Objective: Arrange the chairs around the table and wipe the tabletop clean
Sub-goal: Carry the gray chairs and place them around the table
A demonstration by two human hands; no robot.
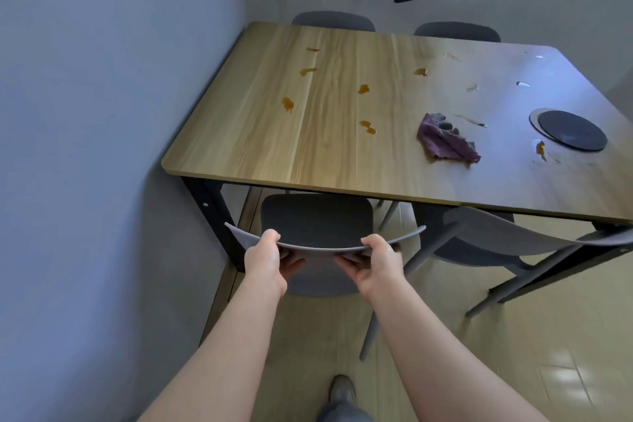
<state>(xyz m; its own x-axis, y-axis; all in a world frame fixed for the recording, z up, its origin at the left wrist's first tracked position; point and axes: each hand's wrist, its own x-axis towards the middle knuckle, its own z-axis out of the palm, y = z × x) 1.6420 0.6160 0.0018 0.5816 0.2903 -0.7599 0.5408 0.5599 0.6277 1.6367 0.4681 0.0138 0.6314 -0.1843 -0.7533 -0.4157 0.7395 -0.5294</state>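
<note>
A grey chair (317,217) stands at the near side of the wooden table (342,154), its seat partly under the tabletop. My left hand (265,259) and my right hand (376,264) both grip the top edge of its curved backrest, thumbs on top and fingers curled beneath. A crumpled purple cloth (445,142) lies on the tabletop to the right of centre. Several orange-brown spills (363,89) dot the wood, and pale smears (472,87) mark the right part.
A second grey chair (486,233) stands angled at the near right, partly pulled out. Two more chair backs (334,20) show behind the far edge. A dark round mat (570,130) lies at the table's right. A wall runs close on the left. My shoe (342,390) is on the floor.
</note>
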